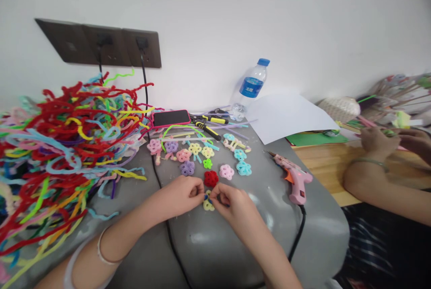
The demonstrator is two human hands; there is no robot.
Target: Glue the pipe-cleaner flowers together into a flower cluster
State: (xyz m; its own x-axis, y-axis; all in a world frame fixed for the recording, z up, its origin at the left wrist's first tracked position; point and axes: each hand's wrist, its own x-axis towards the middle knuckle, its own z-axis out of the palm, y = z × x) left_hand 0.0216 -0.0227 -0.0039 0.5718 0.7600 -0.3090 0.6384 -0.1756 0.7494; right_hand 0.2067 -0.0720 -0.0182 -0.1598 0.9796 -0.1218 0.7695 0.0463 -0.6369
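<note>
My left hand (pixel 187 193) and my right hand (pixel 229 199) meet near the middle of the grey tabletop (pixel 218 244), thumb and forefinger pinched on each. A small bit of dark blue pipe cleaner (pixel 210 200) shows at the fingertips; most of it is hidden. Just beneath lies a pale yellow pipe-cleaner flower (pixel 208 206), partly covered by the fingers. A red flower (pixel 211 178) sits right behind them, with a pink flower (pixel 226 172), a purple flower (pixel 187 168) and a light blue flower (pixel 244 168) around it. Several more flowers lie farther back.
A tangled heap of pipe cleaners (pixel 77 140) fills the left side. To the right rests a pink glue gun (pixel 294 176) with its cord. Behind are a phone (pixel 171 118), pliers (pixel 207 129), a water bottle (pixel 252 86) and white paper (pixel 289 116). Another person's hands (pixel 380 143) work at far right.
</note>
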